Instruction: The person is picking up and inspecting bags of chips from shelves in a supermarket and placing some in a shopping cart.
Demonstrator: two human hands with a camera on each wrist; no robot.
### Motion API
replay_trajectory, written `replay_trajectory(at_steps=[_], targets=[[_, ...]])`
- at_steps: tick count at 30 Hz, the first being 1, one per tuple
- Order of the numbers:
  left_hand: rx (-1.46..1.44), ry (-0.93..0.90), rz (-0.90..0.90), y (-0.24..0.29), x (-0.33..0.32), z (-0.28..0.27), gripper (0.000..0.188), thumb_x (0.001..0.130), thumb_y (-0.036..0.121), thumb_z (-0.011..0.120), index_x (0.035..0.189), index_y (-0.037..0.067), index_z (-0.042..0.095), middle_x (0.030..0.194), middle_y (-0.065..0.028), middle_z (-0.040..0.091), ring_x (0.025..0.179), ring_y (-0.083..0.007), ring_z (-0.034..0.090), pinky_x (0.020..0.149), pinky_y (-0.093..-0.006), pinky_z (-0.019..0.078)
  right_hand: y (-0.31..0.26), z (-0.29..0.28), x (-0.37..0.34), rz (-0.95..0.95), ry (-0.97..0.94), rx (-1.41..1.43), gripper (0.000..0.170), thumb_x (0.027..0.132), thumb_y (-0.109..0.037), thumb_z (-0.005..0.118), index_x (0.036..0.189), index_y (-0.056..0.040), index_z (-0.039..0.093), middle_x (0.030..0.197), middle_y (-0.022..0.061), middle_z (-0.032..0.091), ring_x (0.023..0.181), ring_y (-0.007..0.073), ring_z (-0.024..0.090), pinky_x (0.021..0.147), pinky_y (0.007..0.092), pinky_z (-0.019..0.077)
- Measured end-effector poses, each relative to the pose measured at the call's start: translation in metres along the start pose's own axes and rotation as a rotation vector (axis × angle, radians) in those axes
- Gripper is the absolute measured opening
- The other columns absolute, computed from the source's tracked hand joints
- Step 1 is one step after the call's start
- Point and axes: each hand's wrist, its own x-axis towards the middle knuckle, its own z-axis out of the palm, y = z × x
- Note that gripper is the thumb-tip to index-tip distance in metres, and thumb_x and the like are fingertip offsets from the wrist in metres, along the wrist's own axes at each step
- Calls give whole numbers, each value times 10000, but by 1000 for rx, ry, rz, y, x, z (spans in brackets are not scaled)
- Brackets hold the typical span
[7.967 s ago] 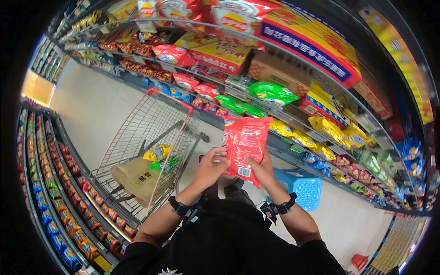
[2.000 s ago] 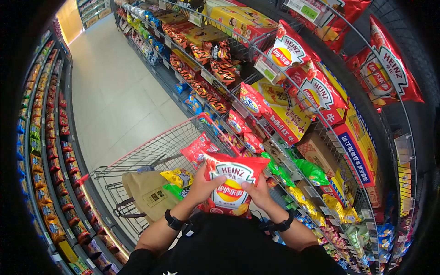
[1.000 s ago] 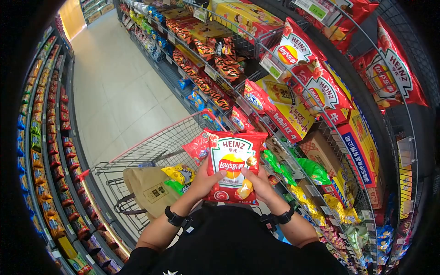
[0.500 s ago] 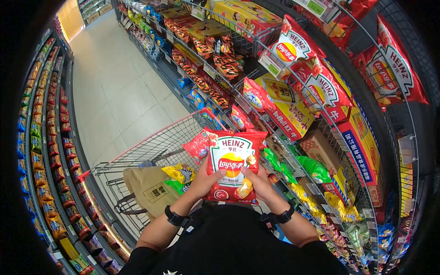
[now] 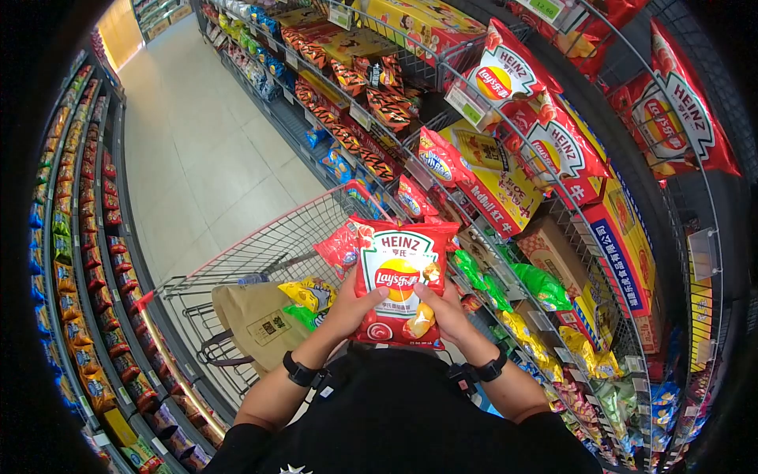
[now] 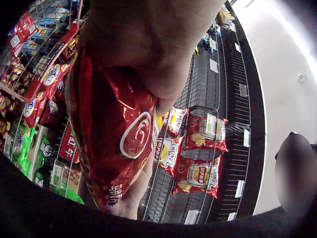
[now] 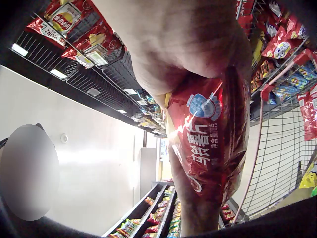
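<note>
Upright in front of my chest is a red bag of potato chips [image 5: 395, 259], its Heinz and Lay's printed front turned up toward me. My left hand [image 5: 354, 306] grips its left side, thumb lying on the front. On the opposite side my right hand [image 5: 447, 311] holds it the same way. The fingers behind the bag are hidden. In the left wrist view the lower part of the chip bag [image 6: 116, 144] bulges below the palm; the right wrist view shows the bag's other lower corner [image 7: 210, 134] with white lettering.
A wire shopping cart [image 5: 237, 237] stands ahead-left, carrying a tan bag [image 5: 253, 316], a yellow snack bag [image 5: 306, 294], a green one [image 5: 302, 316] and a red one [image 5: 335, 251]. Snack shelves [image 5: 553, 201] line the right, more shelves [image 5: 103, 316] the left, with a tiled aisle [image 5: 213, 158] between.
Eight seconds ago my hands held a different red snack bag, back side up; a red bag now lies in the cart. The Heinz bag, tilted two seconds ago, has since stayed nearly still.
</note>
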Motion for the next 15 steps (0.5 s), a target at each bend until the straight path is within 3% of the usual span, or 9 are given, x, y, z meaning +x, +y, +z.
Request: replay_trajectory(at_steps=[15], targets=[[-22,-22,19,0,-2,0,622,878,94,660,1403,10,338,1274,-134,558,1121,-190,586,942,-338,504,1,1,-2,10,-25,18,489,924,-171,646,1319,13,425,1255,146,579,1096,210,606,925,352,512]])
